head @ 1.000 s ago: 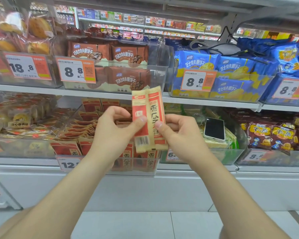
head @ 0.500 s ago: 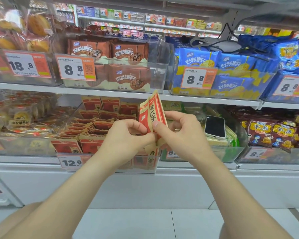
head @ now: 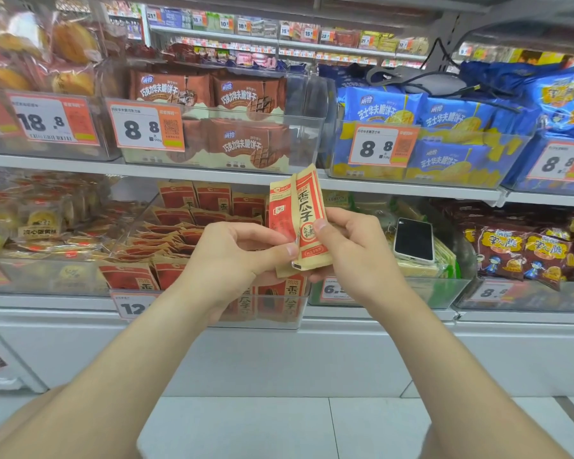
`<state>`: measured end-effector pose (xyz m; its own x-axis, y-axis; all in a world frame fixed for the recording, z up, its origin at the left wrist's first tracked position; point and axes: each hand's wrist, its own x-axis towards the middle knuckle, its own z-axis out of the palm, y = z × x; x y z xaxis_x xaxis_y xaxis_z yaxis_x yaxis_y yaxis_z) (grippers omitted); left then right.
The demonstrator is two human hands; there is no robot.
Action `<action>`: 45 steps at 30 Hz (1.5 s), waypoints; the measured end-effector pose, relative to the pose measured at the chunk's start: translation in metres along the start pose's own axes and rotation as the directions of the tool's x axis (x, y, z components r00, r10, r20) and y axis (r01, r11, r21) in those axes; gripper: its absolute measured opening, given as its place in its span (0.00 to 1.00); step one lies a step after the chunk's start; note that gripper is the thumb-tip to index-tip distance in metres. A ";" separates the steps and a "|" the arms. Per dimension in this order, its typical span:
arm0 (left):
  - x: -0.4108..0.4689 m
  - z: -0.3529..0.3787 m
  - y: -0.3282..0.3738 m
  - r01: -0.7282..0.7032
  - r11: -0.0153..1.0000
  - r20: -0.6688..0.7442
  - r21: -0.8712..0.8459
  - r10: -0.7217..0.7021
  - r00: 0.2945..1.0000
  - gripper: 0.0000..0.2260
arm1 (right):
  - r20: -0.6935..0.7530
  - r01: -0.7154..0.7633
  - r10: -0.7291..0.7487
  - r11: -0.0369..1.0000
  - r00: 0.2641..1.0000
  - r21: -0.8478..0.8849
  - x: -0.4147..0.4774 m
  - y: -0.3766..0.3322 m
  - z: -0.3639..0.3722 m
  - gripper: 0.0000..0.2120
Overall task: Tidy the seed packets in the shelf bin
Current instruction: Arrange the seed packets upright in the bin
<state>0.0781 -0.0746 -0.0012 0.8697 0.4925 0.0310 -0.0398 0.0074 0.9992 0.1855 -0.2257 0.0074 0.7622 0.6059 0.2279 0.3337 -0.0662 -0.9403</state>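
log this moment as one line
stage: sorting | left hand: pinches held packets | right hand: pinches held packets | held packets: upright, in front of bin | bin: loose packets jumbled inside

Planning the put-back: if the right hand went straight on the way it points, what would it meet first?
Its fingers point left and forward at the held seed packets, which right hand and left hand both pinch. Beyond those, probably the standing packets in the seed bin; depth is unclear.

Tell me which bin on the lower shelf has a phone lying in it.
The clear bin just right of the seed packet bin; only it has a phone resting on its packets.
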 end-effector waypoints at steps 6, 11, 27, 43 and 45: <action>0.002 -0.001 -0.001 -0.029 0.999 -0.006 -0.015 0.029 1.000 0.05 | 0.069 0.013 -0.021 0.992 0.997 0.123 -0.001 -0.005 -0.002 0.15; 0.001 -0.001 0.000 -0.006 1.000 0.067 -0.012 0.007 0.998 0.18 | 0.070 0.119 -0.123 0.991 0.990 0.061 -0.003 -0.002 -0.005 0.09; 0.001 -0.009 0.002 -0.063 0.993 0.051 0.101 0.058 0.997 0.09 | -0.027 0.096 -0.094 0.992 0.995 0.086 0.001 0.003 -0.002 0.05; -0.004 0.014 -0.005 -0.173 0.979 -0.005 0.106 0.175 0.985 0.16 | 0.195 -0.044 0.067 0.992 0.979 -0.120 -0.002 0.000 -0.004 0.10; -0.007 0.018 -0.007 -0.163 0.981 0.022 0.102 0.162 0.987 0.11 | 0.130 -0.039 0.046 0.998 0.991 -0.052 0.000 -0.001 -0.006 0.10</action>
<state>0.0812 -0.0933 -0.0078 0.8623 0.4683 0.1926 -0.1307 -0.1617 0.9782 0.1881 -0.2305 0.0098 0.6984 0.6998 0.1499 0.3317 -0.1309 -0.9343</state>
